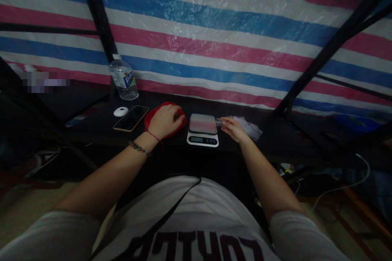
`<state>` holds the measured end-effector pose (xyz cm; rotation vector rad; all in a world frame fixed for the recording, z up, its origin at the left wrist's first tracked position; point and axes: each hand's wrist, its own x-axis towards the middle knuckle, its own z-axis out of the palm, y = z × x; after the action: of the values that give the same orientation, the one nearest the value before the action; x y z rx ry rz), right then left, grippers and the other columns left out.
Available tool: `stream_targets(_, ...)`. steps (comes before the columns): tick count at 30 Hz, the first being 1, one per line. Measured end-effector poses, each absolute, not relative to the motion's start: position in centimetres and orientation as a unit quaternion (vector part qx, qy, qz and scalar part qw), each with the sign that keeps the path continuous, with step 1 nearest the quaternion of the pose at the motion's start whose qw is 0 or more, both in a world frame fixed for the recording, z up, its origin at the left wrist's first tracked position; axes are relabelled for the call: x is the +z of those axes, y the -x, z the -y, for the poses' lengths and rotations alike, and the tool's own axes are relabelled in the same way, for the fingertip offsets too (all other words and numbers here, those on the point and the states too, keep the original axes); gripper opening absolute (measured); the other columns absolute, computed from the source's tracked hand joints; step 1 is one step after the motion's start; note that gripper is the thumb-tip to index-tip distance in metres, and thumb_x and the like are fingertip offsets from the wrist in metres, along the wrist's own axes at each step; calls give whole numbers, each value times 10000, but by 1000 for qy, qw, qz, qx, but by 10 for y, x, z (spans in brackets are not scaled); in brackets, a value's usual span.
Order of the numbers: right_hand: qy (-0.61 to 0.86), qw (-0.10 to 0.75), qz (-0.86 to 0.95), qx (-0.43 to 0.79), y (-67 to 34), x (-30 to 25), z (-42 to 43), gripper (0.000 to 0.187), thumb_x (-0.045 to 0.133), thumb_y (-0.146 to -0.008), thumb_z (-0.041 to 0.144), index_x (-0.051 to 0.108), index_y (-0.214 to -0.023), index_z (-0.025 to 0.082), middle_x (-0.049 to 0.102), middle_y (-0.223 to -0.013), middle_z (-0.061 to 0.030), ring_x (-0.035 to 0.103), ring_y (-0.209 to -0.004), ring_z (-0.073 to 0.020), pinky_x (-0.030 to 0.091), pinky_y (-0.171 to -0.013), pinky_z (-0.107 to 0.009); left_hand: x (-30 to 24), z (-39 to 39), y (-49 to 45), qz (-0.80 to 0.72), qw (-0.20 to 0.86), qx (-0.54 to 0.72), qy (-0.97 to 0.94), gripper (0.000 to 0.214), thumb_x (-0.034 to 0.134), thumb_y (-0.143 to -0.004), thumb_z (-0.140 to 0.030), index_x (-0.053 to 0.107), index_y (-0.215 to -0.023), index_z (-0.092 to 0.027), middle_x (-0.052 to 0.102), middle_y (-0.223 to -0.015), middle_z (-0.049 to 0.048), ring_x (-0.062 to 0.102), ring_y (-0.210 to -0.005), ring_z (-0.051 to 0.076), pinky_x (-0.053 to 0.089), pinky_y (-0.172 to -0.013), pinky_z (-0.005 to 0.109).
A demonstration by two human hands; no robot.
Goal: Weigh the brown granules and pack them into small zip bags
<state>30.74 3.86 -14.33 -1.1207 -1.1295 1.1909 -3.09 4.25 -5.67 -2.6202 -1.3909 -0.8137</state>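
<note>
My left hand (166, 121) is over a red plastic bag or dish (181, 121), its fingers bent down into it. Whatever those fingers hold, if anything, is hidden. To the right of it stands a white kitchen scale (202, 140) with a flat square pan and a small display at the front. My right hand (233, 129) is just right of the scale, fingertips closed on a small piece of clear plastic (219, 121), which looks like part of a bag. Behind that hand lie several crumpled clear plastic bags (252, 129).
Left of the red plastic are a phone (131, 118), a white rounded case or mouse (121, 111) and a clear plastic bottle (124, 79). A striped plastic sheet (208, 45) hangs behind the black table (165, 142). Dark metal posts (98, 12) frame both sides.
</note>
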Motion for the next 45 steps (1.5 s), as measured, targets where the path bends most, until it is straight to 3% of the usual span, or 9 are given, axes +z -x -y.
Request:
stream_targets(4, 468, 549, 481, 497, -306, -142, -37, 332, 783, -662, 351, 690, -974, 285, 692, -1008, -8, 631, -889, -160, 502, -792, -314, -60, 12, -8, 356, -64, -192, 913, 443, 453, -894, -406, 505, -1279, -193, 668, -986, 80, 629, -889, 211, 469, -802, 321)
stream_targets(7, 465, 552, 483, 496, -305, -141, -36, 326, 779, -670, 344, 690, -978, 283, 691, -1019, -9, 632, -887, -159, 501, -782, -306, -82, 43, -32, 288, -110, -97, 946, 620, 516, -844, -457, 371, -1403, -234, 691, -963, 74, 660, -825, 224, 482, -688, 310)
stream_targets(14, 462, 555, 475, 503, -304, -141, -37, 327, 776, -670, 335, 688, -979, 271, 695, -986, -14, 635, -861, -155, 504, -782, -308, -117, 56, -54, 306, -72, -26, 949, 845, 513, -827, -485, 115, -1498, -158, 693, -971, 135, 676, -839, 285, 484, -645, 342)
stream_targets(18, 465, 552, 476, 503, -304, -141, -37, 320, 781, -672, 336, 689, -972, 274, 696, -1002, -13, 638, -879, -157, 498, -793, -316, -118, 53, -60, 331, -66, -51, 940, 795, 489, -850, -472, 140, -1486, -149, 677, -1029, 156, 667, -909, 277, 492, -691, 342)
stream_targets(45, 457, 558, 476, 503, -303, -139, -34, 321, 779, -667, 332, 696, -971, 273, 688, -1021, -10, 630, -861, -143, 491, -776, -297, -121, 47, -70, 364, -81, -52, 927, 768, 496, -830, -428, 203, -1464, -109, 696, -1005, 157, 677, -884, 310, 500, -662, 371)
